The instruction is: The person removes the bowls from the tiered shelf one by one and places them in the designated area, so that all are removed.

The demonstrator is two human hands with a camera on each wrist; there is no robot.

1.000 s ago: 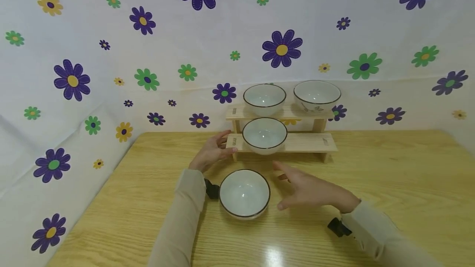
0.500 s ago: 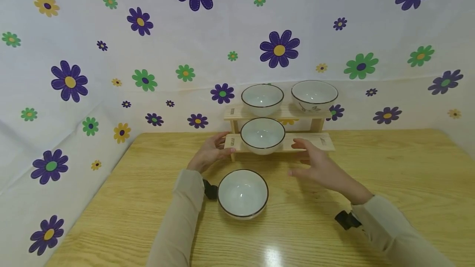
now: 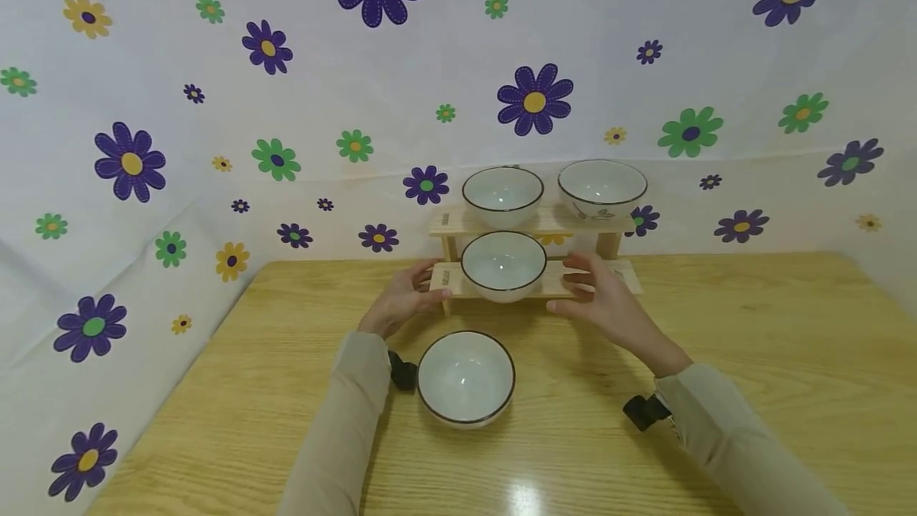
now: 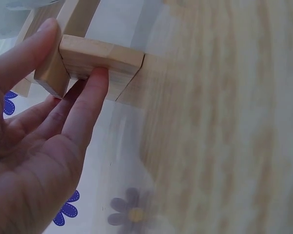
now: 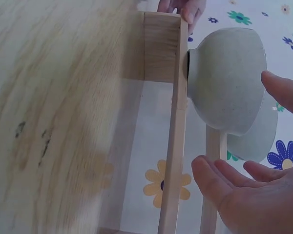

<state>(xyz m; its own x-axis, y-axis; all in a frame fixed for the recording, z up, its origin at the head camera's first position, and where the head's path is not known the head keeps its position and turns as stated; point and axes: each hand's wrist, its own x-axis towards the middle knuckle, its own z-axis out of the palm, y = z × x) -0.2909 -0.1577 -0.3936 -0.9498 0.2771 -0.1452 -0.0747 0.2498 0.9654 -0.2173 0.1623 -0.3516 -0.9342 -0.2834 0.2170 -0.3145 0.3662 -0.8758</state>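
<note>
A two-tier wooden rack stands at the back of the table. My left hand grips the left end of its lower shelf; in the left wrist view the thumb lies on the board and a finger presses the leg. A white bowl with a dark rim sits on the lower shelf. Just right of it is my right hand, thumb and fingers spread apart and holding nothing. In the right wrist view these fingertips are close to the bowl. Another white bowl stands on the table between my forearms.
On the upper shelf are two more bowls, one at left and one with a leaf pattern at right. A flower-printed cloth hangs behind and left of the wooden table.
My right hand has moved forward from beside the front bowl to the lower shelf, then a little left toward the bowl there. The left hand stays at the rack's end.
</note>
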